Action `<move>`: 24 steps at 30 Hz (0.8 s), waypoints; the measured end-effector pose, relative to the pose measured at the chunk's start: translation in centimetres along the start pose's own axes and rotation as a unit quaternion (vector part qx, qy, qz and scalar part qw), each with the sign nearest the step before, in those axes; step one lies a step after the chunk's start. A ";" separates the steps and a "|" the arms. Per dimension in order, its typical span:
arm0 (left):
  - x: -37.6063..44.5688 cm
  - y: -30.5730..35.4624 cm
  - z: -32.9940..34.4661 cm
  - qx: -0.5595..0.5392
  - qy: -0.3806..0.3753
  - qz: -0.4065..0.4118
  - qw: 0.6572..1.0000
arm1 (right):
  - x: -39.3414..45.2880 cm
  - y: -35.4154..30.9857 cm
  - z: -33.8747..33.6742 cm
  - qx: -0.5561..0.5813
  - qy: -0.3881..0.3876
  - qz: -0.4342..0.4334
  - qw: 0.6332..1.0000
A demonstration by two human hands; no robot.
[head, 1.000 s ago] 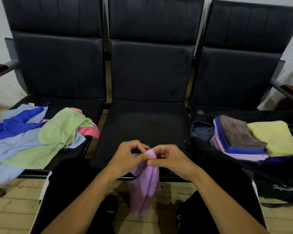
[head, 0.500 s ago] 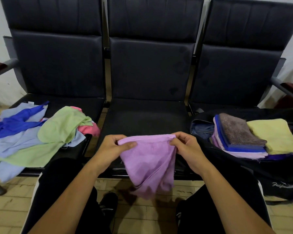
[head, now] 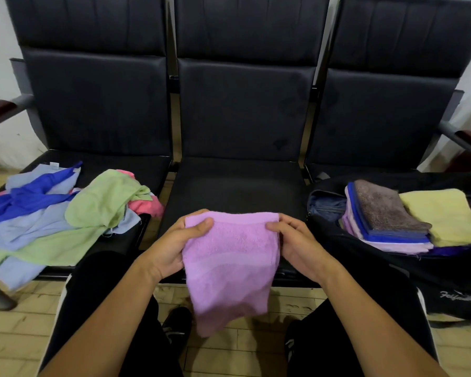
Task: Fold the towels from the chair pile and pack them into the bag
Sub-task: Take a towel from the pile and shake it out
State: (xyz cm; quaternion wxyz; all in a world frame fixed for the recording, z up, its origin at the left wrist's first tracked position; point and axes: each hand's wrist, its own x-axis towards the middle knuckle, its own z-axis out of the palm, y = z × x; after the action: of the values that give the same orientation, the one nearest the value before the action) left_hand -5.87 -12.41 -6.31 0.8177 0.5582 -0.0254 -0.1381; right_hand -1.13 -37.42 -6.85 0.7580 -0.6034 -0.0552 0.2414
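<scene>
Folding the lilac towel: item in hand, step under way

Item: lilac terry towel (head: 230,265), held spread by its top edge in front of the middle seat (head: 237,183), lower part hanging free between the knees.

Left hand (head: 172,247): thumb on the face of the cloth, fingers curled behind the upper left corner; pinching it.

Right hand (head: 297,244): fingers and thumb closed round the upper right corner; gripping it.

Source: loose pile of towels (head: 52,213), well to the left of the left hand, blue, green and pink, unfolded.

Destination: black bag (head: 392,273), just to the right of the right hand, open, with folded towels (head: 386,216) stacked inside beside a yellow one (head: 446,216).

Handling note: the hem looks level, the bottom edge skewed. Judged best practice: keep both corners taut, shake the hang straight, lay it on the seat ahead of the hands, match corners before creasing. Soft terry slips, so press each fold flat.
</scene>
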 end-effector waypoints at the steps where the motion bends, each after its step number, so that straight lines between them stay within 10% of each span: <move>1: -0.1 0.0 0.1 -0.022 -0.003 0.002 1.000 | -0.2 0.1 0.3 0.011 -0.041 0.024 0.999; 8: -0.1 0.1 0.5 -0.120 0.092 -0.035 0.988 | -0.3 2.8 1.8 -0.214 -0.148 0.099 0.961; 15: 0.3 0.1 -0.1 -0.182 0.163 -0.038 0.969 | -0.4 1.5 2.0 -0.114 -0.106 0.106 0.982; 24: 1.0 -2.3 1.3 -0.129 0.045 -0.153 0.979 | -1.0 -0.7 1.7 0.028 0.022 0.081 0.996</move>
State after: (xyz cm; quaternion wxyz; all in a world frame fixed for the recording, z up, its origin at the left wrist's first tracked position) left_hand -5.65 -14.64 -8.02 0.8523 0.4509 0.1157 -0.2385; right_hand -2.49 -36.42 -5.52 0.7537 -0.5896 0.0173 0.2899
